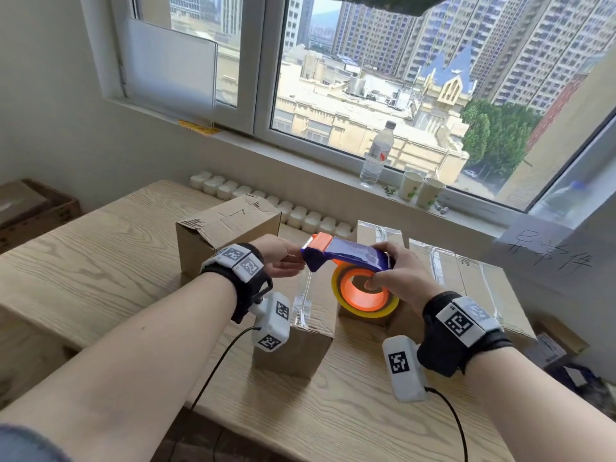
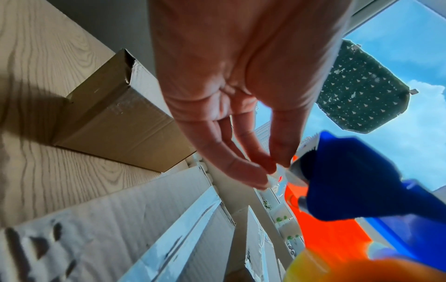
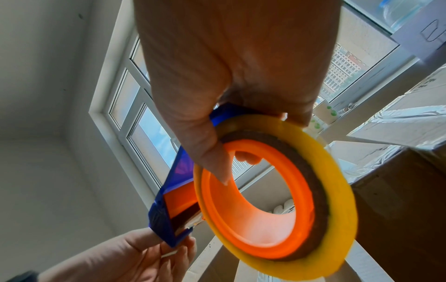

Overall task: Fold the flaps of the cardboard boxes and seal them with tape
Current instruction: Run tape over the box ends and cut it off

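My right hand point(image 1: 383, 268) grips a blue and orange tape dispenser point(image 1: 350, 255) above the table, thumb inside the orange core of its yellow tape roll point(image 1: 366, 311). My left hand point(image 1: 283, 258) is at the dispenser's toothed front end; thumb and fingertips point(image 2: 272, 167) pinch the clear tape end there. Below the hands stands a cardboard box point(image 1: 310, 325) with clear tape along its top seam. Behind it to the left, a box point(image 1: 226, 228) has its flaps folded down loosely and no tape. Taped boxes point(image 1: 466, 278) stand to the right.
The wooden table point(image 1: 100, 248) stands under a window sill with a water bottle point(image 1: 376, 155) and two paper cups point(image 1: 420, 191). A white radiator point(image 1: 300, 215) runs behind the boxes. A brown box point(image 1: 30, 208) sits low at far left. Sensor cables hang from both wrists.
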`<action>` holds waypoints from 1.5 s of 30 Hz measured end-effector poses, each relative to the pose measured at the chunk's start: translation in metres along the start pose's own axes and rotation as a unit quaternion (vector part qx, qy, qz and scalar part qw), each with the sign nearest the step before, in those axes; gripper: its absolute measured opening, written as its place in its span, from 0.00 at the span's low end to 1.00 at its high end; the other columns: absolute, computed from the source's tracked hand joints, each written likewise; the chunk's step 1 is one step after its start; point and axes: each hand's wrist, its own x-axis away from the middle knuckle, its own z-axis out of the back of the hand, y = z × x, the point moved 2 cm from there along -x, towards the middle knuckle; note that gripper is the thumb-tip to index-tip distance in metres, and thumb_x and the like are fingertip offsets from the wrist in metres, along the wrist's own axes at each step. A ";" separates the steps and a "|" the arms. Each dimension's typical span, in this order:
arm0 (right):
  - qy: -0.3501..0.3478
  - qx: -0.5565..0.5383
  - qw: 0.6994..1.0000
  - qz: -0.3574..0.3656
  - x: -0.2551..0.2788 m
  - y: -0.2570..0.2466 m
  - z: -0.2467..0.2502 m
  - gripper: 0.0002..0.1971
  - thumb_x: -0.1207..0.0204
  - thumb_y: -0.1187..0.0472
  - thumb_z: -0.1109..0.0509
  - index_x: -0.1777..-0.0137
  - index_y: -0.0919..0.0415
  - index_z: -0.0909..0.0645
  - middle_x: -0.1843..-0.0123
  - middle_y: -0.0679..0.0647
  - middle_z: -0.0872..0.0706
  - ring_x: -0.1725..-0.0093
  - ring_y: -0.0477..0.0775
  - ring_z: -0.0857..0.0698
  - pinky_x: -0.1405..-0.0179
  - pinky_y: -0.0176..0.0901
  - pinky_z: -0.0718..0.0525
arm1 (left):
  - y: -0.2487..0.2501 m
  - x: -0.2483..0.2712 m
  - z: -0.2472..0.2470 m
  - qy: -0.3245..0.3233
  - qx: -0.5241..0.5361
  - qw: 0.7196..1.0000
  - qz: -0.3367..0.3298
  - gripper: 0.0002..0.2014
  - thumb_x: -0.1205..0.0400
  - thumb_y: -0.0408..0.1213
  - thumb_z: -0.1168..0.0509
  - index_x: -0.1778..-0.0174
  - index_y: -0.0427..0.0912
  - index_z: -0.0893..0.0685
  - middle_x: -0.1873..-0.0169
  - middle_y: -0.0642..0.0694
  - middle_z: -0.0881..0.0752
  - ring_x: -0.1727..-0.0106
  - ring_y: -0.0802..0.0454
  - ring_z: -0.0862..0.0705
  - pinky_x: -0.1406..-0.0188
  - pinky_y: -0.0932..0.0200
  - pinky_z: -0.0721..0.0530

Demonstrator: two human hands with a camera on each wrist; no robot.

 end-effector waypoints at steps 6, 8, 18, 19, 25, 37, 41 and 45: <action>-0.010 -0.005 1.000 0.018 0.004 -0.005 -0.003 0.28 0.38 0.78 0.26 0.40 0.56 0.24 0.55 0.52 0.20 0.61 0.46 0.21 0.75 0.24 0.25 | -0.005 0.004 0.002 0.007 0.039 0.998 0.043 0.09 0.21 0.35 0.31 0.63 0.35 0.21 0.80 0.46 0.15 0.81 0.58 0.18 0.78 0.68 0.17; -0.012 -0.008 1.000 0.022 0.005 -0.006 -0.005 0.28 0.38 0.78 0.25 0.39 0.57 0.24 0.54 0.53 0.20 0.61 0.46 0.21 0.77 0.21 0.26 | -0.007 0.004 0.003 0.009 0.024 0.999 0.042 0.08 0.21 0.36 0.31 0.62 0.37 0.21 0.75 0.47 0.16 0.73 0.57 0.17 0.77 0.66 0.16; -0.028 -0.013 0.999 0.040 0.006 -0.011 -0.019 0.29 0.39 0.75 0.22 0.38 0.59 0.23 0.54 0.51 0.19 0.61 0.45 0.20 0.73 0.23 0.23 | -0.016 0.004 0.015 0.064 0.027 0.997 0.021 0.10 0.20 0.29 0.35 0.67 0.37 0.24 0.88 0.50 0.21 0.87 0.62 0.22 0.83 0.68 0.19; -0.029 -0.020 0.998 0.047 0.007 -0.012 -0.021 0.30 0.39 0.74 0.20 0.38 0.57 0.23 0.53 0.52 0.19 0.59 0.47 0.19 0.69 0.26 0.20 | -0.018 0.004 0.016 0.073 0.017 0.997 0.017 0.10 0.20 0.28 0.36 0.67 0.38 0.24 0.88 0.50 0.21 0.87 0.62 0.22 0.83 0.68 0.20; -0.066 -0.008 0.993 0.099 0.005 -0.017 -0.033 0.31 0.38 0.70 0.19 0.38 0.43 0.18 0.46 0.42 0.13 0.50 0.47 0.14 0.43 0.48 0.14 | -0.027 0.003 0.029 0.131 -0.075 0.988 -0.017 0.14 0.21 0.21 0.40 0.73 0.37 0.23 0.80 0.44 0.25 0.90 0.60 0.28 0.86 0.70 0.24; -0.141 0.112 0.982 0.061 0.025 0.015 0.001 0.36 0.41 0.78 0.21 0.42 0.38 0.19 0.45 0.46 0.13 0.48 0.47 0.16 0.46 0.29 0.22 | -0.090 0.005 0.076 0.152 -0.107 0.983 0.000 0.13 0.25 0.42 0.25 0.68 0.37 0.15 0.73 0.46 0.18 0.76 0.56 0.25 0.74 0.65 0.22; -0.139 0.149 0.977 0.058 0.027 0.031 -0.002 0.37 0.42 0.74 0.19 0.47 0.28 0.20 0.48 0.40 0.14 0.51 0.41 0.16 0.44 0.37 0.20 | -0.103 0.005 0.068 0.171 -0.156 0.973 -0.010 0.17 0.31 0.52 0.23 0.69 0.40 0.13 0.74 0.50 0.17 0.74 0.56 0.26 0.74 0.65 0.26; -0.139 0.162 0.975 0.064 0.026 0.034 -0.005 0.37 0.41 0.72 0.19 0.46 0.27 0.21 0.51 0.38 0.18 0.52 0.40 0.18 0.49 0.34 0.23 | -0.109 0.004 0.072 0.180 -0.155 0.971 -0.002 0.20 0.34 0.54 0.21 0.69 0.38 0.13 0.75 0.49 0.17 0.77 0.54 0.31 0.79 0.65 0.32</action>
